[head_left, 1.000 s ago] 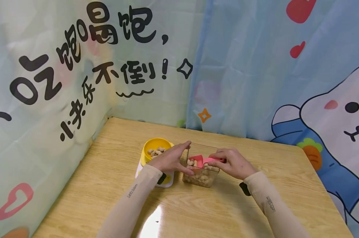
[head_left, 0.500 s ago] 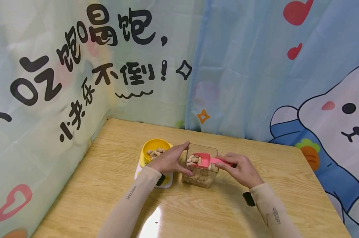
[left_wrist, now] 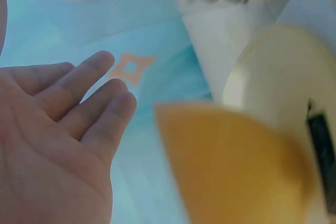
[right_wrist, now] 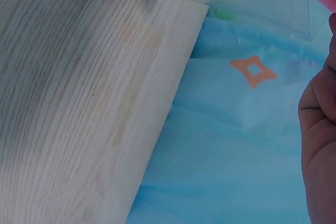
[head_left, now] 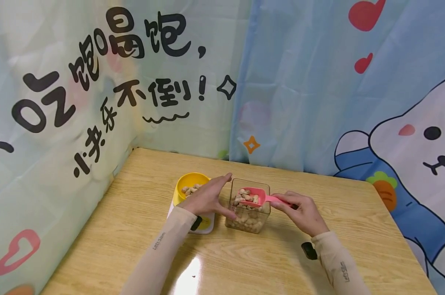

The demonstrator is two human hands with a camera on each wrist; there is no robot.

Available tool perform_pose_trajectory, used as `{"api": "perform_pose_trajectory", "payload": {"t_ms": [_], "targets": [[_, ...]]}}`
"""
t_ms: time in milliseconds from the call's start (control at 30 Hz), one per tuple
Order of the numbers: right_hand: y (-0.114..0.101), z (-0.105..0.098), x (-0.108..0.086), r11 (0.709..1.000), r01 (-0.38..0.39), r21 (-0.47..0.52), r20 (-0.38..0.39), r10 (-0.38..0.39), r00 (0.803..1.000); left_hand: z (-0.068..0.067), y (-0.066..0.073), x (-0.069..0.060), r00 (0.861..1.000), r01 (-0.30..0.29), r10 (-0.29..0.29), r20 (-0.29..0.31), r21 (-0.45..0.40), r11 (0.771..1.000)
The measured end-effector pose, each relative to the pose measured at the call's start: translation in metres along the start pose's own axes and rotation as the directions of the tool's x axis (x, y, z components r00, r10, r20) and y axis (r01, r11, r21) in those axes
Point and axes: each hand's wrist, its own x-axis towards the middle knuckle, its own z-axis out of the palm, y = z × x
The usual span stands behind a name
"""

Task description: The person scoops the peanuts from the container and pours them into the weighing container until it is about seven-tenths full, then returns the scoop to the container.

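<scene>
My right hand [head_left: 298,209] grips the handle of a pink scoop [head_left: 261,196] at the right of a clear container. Peanuts [head_left: 246,197] fill the scoop, which is over the open top of the clear container [head_left: 265,213]; more peanuts lie inside below it. At the container's left side my left hand [head_left: 209,198] has its fingers straight and spread, apart from the wall. The left wrist view shows that left palm [left_wrist: 52,145] holding nothing. Behind the left hand stands a yellow bowl [head_left: 185,178] with some peanuts in it, partly hidden.
The bowl sits on a white and yellow base [head_left: 207,226], partly covered by my left hand and wrist. All stands on a wooden table [head_left: 134,196], with printed curtains [head_left: 289,102] behind and at the left. A black wrist device [head_left: 309,250] hangs under the right sleeve.
My right hand has raised the scoop, now heaped with peanuts, and drawn it slightly right. My left hand has come off the container's wall and shifted a little left.
</scene>
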Motion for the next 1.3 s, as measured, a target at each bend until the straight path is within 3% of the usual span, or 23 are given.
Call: {"api": "perform_pose_trajectory", "payload": {"t_ms": [200,433,600,767,1033,1300], "targets": [[0.005,-0.003,-0.001,1.000,0.014,-0.013,-0.029,-0.014,0.999,-0.027,-0.009,-0.015,0.995,0.048,-0.047,-0.090,0.008,0.999],[0.002,-0.008,0.002,1.000,-0.005,-0.015,-0.034,0.004,0.999,-0.049,-0.042,-0.035,0.965,0.191,-0.174,-0.198,0.069,0.979],[-0.002,-0.009,0.007,1.000,-0.012,-0.008,-0.027,0.012,1.000,-0.048,-0.057,-0.048,0.943,0.297,-0.276,-0.185,0.097,0.950],[-0.007,-0.008,0.017,1.000,-0.002,0.004,-0.019,0.002,1.000,-0.041,-0.063,-0.055,0.930,0.356,-0.335,-0.154,0.138,0.924],[-0.025,-0.002,0.039,0.999,-0.010,0.045,0.024,0.009,1.000,-0.036,-0.069,-0.055,0.931,0.355,-0.337,-0.141,0.130,0.926],[-0.049,0.021,0.069,0.998,0.001,0.068,0.080,-0.006,0.997,-0.036,-0.070,-0.053,0.927,0.363,-0.344,-0.151,0.124,0.923]]}}
